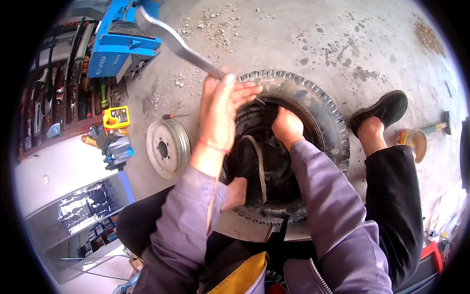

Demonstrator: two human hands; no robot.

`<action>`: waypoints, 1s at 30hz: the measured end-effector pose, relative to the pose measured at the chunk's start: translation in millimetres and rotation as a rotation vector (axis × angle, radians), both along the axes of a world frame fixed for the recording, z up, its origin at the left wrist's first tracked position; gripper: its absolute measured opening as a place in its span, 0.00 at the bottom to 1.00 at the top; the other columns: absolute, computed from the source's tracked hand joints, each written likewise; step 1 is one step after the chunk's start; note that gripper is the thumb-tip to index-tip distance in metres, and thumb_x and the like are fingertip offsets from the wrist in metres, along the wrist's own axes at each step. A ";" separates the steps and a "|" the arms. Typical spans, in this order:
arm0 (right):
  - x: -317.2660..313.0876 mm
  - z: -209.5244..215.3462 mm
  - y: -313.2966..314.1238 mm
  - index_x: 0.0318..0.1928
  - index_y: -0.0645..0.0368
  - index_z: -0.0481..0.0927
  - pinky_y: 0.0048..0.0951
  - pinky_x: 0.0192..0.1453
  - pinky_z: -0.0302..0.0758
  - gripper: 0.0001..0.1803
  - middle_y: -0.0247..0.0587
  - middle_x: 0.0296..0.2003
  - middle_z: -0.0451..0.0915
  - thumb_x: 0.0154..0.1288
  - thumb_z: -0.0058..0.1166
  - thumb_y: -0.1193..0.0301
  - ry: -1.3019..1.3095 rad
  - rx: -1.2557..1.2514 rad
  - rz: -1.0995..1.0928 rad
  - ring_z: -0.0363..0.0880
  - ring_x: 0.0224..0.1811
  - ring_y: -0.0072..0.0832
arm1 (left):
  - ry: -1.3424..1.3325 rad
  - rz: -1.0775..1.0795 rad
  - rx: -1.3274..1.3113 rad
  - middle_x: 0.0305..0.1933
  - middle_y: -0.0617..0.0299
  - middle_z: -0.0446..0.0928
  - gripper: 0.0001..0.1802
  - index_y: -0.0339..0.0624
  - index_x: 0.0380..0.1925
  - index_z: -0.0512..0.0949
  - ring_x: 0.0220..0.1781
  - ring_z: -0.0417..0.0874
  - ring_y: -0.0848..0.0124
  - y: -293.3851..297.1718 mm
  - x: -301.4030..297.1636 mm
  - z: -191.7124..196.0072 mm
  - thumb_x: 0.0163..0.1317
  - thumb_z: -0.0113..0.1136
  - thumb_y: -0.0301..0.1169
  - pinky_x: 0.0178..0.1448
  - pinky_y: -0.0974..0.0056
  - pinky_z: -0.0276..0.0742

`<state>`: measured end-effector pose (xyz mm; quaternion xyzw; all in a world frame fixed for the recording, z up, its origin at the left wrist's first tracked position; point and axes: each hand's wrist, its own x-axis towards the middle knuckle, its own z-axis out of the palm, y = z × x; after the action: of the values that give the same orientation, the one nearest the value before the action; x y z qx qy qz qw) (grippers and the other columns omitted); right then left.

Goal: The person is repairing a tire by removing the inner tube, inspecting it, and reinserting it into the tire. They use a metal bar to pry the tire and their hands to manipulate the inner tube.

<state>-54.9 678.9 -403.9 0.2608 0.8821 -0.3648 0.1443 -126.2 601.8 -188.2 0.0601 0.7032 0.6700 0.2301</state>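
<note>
A large black tyre (338, 132) lies flat on the floor before me, its dark inside facing up. My left hand (218, 112) grips a curved metal tyre lever (181, 47) between thumb and fingers. The lever's broad bent end points up and to the left, while its narrow tip reaches the tyre's far inner edge. My right hand (287, 125) is closed at the inner edge of the tyre, right of the lever's tip. Whatever lies in its fingers is hidden. My left foot, in a black shoe (248, 164), stands inside the tyre.
Left of the tyre, a pale steel wheel rim (168, 149) sits beside a screwdriver (174, 116). A blue machine (110, 54), a yellow container (116, 117) and a tool rack are farther left. My right shoe (384, 110), a tub (412, 142) and a hammer (438, 127) are at right.
</note>
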 end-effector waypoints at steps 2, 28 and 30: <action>-3.2 2.3 -2.4 0.54 0.59 0.77 0.40 0.63 0.74 0.17 0.48 0.51 0.82 0.70 0.41 0.68 -0.045 -0.046 0.019 0.79 0.58 0.42 | -0.059 -0.058 -0.244 0.40 0.40 0.82 0.28 0.31 0.49 0.68 0.35 0.88 0.57 7.1 -22.1 11.1 0.71 0.52 0.50 0.38 0.60 0.83; 7.2 -9.9 -2.4 0.64 0.65 0.66 0.42 0.71 0.66 0.30 0.61 0.62 0.71 0.63 0.50 0.68 -0.001 0.066 0.157 0.70 0.66 0.49 | 0.313 -0.746 -0.544 0.46 0.58 0.77 0.18 0.41 0.52 0.79 0.49 0.79 0.68 -168.0 -33.5 28.5 0.65 0.64 0.37 0.54 0.63 0.74; 9.7 -16.8 2.7 0.63 0.66 0.66 0.42 0.70 0.67 0.31 0.60 0.61 0.72 0.62 0.53 0.66 0.072 0.139 0.132 0.70 0.65 0.49 | 0.387 -0.772 -0.475 0.48 0.56 0.75 0.23 0.44 0.57 0.77 0.51 0.79 0.62 -188.0 -10.9 5.1 0.63 0.66 0.38 0.55 0.61 0.74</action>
<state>-45.2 681.6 -420.7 0.1981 0.9251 -0.3016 0.1181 -137.2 413.9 -183.0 0.3858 0.7927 0.3335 0.3341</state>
